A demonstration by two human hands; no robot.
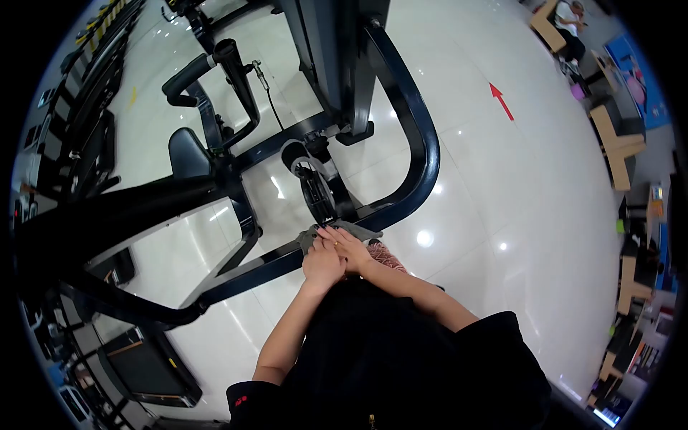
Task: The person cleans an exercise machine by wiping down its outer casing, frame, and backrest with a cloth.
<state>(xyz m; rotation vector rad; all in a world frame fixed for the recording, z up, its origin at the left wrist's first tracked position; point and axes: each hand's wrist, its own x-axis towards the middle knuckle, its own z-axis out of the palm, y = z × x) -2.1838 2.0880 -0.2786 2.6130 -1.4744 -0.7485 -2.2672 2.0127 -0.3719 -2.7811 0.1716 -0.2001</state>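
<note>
My two hands meet low in the middle of the head view, over a grey cloth (367, 233) on the dark blue frame (269, 266) of a gym machine. My left hand (324, 264) is closed on the cloth, its fingers bent and partly covered. Across it lies my right hand (350, 249), fingers stretched out flat, with the tips over the cloth and a ring on one finger. Just beyond the fingertips stands a black pulley wheel (315, 192). Patterned reddish fabric (387, 256) shows beside my right wrist.
A padded seat (190, 153) and a curved handle (188, 79) belong to the machine at left. Its upright column (326, 57) rises ahead, and a bent tube (426, 154) curves right. Treadmills (147, 365) line the left. A person (570, 29) sits far right near wooden furniture (616, 143).
</note>
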